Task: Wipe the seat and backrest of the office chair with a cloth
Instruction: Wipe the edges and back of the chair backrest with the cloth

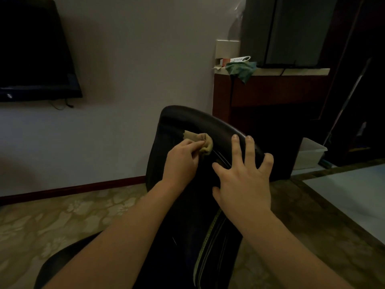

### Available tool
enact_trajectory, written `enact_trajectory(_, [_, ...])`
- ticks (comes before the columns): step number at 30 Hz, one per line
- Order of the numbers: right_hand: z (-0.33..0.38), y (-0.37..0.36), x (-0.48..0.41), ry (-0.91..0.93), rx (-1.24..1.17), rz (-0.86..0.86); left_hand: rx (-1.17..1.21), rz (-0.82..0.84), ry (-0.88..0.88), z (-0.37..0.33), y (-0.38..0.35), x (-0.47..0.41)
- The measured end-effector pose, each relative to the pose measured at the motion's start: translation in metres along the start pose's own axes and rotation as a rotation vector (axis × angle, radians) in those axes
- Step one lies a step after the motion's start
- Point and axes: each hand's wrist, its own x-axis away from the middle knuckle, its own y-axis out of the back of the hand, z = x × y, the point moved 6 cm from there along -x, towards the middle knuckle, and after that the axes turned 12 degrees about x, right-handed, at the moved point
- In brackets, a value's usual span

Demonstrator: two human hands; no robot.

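A black office chair stands in front of me, its backrest (179, 126) rising at centre and its seat (62, 265) dark at lower left. My left hand (182, 161) pinches a bunched tan cloth (203, 142) and holds it against the upper backrest. My right hand (243, 176) lies on the backrest's right side with fingers spread, the fingertips reaching its top edge.
A dark wooden cabinet (270, 92) stands right behind the chair, with a green cloth (242, 69) hanging over its top. A white bin (310, 153) and a mop handle (343, 109) are at right. A wall television (35, 51) hangs at left. Patterned carpet (62, 213) covers the floor.
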Motion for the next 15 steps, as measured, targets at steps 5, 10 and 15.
enact_trajectory(5, [0.002,0.002,-0.005,-0.001,-0.010,-0.015,-0.038,0.006,0.139,0.019,0.012,-0.021])
enact_trajectory(10, [-0.001,-0.001,-0.004,0.012,0.000,-0.022,-0.024,-0.006,0.082,-0.004,0.001,-0.008])
enact_trajectory(15, [0.000,-0.001,-0.002,0.003,0.007,-0.042,-0.064,0.077,-0.081,-0.008,0.006,0.004])
